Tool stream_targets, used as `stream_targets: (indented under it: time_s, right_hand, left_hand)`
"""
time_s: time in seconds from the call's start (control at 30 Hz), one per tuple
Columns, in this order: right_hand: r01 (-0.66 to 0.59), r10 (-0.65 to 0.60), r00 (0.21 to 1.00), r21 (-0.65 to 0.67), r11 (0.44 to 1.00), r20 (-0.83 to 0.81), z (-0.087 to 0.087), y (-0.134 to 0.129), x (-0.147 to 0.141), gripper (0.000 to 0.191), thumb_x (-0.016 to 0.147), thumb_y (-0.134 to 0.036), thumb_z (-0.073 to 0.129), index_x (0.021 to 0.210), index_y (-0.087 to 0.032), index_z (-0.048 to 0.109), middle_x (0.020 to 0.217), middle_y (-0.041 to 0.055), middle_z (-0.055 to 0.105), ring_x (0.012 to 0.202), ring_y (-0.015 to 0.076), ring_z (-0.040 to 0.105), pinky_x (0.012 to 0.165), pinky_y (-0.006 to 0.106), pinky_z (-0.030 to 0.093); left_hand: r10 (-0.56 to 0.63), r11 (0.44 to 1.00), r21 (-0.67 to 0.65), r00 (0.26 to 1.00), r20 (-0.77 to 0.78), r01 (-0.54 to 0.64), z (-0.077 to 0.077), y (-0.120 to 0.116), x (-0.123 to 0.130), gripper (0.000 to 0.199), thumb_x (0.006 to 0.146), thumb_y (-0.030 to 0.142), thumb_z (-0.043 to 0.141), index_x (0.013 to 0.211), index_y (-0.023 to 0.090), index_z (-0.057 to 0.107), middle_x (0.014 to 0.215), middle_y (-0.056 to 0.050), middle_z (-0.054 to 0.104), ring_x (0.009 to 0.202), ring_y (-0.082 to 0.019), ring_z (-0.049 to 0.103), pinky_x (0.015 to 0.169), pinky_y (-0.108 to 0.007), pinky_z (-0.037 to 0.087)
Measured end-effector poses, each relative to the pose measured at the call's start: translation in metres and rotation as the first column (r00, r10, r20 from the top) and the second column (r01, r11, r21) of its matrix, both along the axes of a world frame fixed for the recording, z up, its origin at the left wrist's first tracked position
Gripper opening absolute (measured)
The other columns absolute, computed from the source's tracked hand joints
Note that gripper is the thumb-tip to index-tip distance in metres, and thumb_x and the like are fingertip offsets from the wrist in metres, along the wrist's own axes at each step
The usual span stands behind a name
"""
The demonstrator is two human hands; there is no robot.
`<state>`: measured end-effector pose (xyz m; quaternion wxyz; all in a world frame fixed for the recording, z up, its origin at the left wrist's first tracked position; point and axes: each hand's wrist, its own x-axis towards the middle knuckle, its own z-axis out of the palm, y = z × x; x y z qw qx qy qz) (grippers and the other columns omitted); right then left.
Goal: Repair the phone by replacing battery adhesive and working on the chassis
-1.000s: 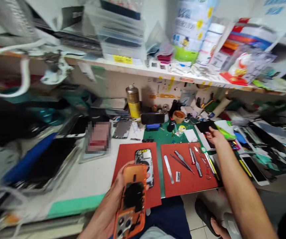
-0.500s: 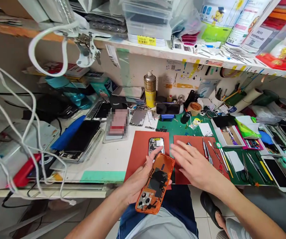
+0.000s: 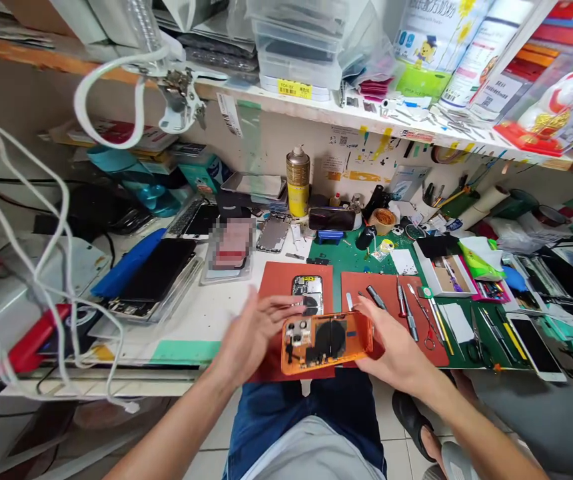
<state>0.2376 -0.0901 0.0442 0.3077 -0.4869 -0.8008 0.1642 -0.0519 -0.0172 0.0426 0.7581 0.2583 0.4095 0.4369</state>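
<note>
"Where is the orange shell (image 3: 349, 347)?"

"Up in your hands, over the near part of the red mats. It lies sideways, with its inside facing you and the camera end (image 3: 297, 331) on your left."

"How is the right hand (image 3: 391, 347) holding on?"

"You pinch the shell's right end, thumb on one edge and fingers on the other. That's a good spot, far from the camera end. Press just enough to stop it slipping."

"And the left hand (image 3: 249, 333)?"

"Your fingers are stretched out straight at the back edge of the camera end. I can't tell if they touch it. If you want help with the weight, let them hold the rim only."

"What should you watch for?"

"The phone body (image 3: 308, 290) lies just behind, face up, with its insides showing. A dropped shell could bump it, so lift over it, don't slide across it. Turn the shell slowly, and don't poke the black round patch (image 3: 330, 339) inside. Tip it toward the light to see the small bits well."
</note>
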Motion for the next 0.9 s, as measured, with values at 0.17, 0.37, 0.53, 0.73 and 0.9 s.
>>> stream_targets:
  time_s: [0.17,0.37,0.53,0.73,0.9]
  right_hand:
    - [0.445,-0.495,0.825,-0.227,0.866,-0.274,-0.015,-0.039,-0.037,0.106,0.079,-0.028,0.089,0.170,-0.022,0.036,0.145,0.0172,0.073,0.130,0.0349,0.075,0.104,0.048,0.068]
    - [0.649,-0.677,0.693,-0.193,0.736,-0.248,-0.028,-0.062,-0.099,0.104,0.084,-0.044,0.088,0.170,-0.016,0.036,0.145,0.0234,0.071,0.127,0.0390,0.076,0.104,0.051,0.067]
    - [0.488,-0.573,0.743,-0.305,0.817,-0.346,-0.030,-0.073,-0.102,0.080,0.095,-0.048,0.080,0.162,-0.016,0.050,0.138,0.0206,0.076,0.120,0.0339,0.079,0.099,0.044,0.068]
    - [0.373,-0.572,0.707,-0.468,0.801,-0.416,-0.015,-0.056,-0.078,0.025,0.107,-0.039,0.067,0.116,-0.021,0.083,0.100,0.0085,0.082,0.084,0.0202,0.078,0.075,0.028,0.066]
    - [0.355,-0.511,0.752,-0.397,0.846,-0.417,-0.012,-0.041,-0.083,0.022,0.105,-0.032,0.067,0.108,-0.022,0.086,0.081,0.0034,0.076,0.066,0.0155,0.069,0.062,0.025,0.059]
  left_hand:
    - [0.187,0.974,0.120,0.982,0.039,-0.191,-0.030,-0.038,0.014,0.064,0.090,0.068,0.079,0.137,0.026,0.072,0.130,-0.013,0.080,0.114,-0.031,0.076,0.103,-0.046,0.060]
    - [0.061,0.980,0.187,0.996,0.071,-0.073,-0.043,-0.092,0.064,0.102,0.085,0.070,0.083,0.169,0.036,0.037,0.171,-0.013,0.050,0.160,-0.036,0.045,0.131,-0.050,0.039]
    - [0.104,0.994,-0.042,0.991,0.088,-0.100,-0.017,-0.083,0.065,0.088,0.090,0.043,0.086,0.163,0.034,0.038,0.157,-0.013,0.065,0.147,-0.036,0.061,0.123,-0.054,0.050]
    - [0.082,0.990,-0.112,0.997,0.013,-0.080,0.002,-0.074,0.058,0.069,0.086,0.035,0.090,0.145,0.028,0.056,0.135,-0.012,0.077,0.131,-0.036,0.072,0.113,-0.053,0.059]
    - [0.086,0.993,-0.074,0.995,-0.058,-0.090,-0.005,-0.079,0.058,0.063,0.086,0.039,0.089,0.139,0.028,0.056,0.133,-0.010,0.078,0.126,-0.033,0.075,0.114,-0.052,0.058]
